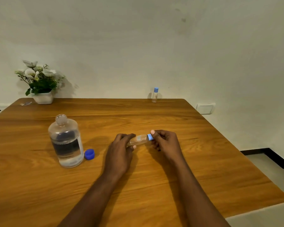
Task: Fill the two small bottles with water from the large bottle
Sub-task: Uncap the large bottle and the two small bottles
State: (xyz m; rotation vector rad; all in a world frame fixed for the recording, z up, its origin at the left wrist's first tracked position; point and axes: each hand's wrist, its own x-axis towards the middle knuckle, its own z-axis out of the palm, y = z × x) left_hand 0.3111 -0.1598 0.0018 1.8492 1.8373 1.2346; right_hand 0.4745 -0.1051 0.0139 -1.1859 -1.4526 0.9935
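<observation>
The large bottle (66, 141) stands upright and uncapped on the counter (203, 161), left of centre, roughly half full of water. Its dark blue cap (89, 154) lies just beside the base. The left hand (121, 149) grips the body of a small bottle (138, 140) held sideways above the counter; the right hand (165, 141) pinches its light blue cap (149, 137). The contents of this bottle cannot be made out. The second small bottle (155, 95) stands capped at the far edge; its fill level is unclear.

Dim, warm, even light; soft shadows on the wall (138, 46); table (203, 161) edges bow near the corners; slightly soft.
</observation>
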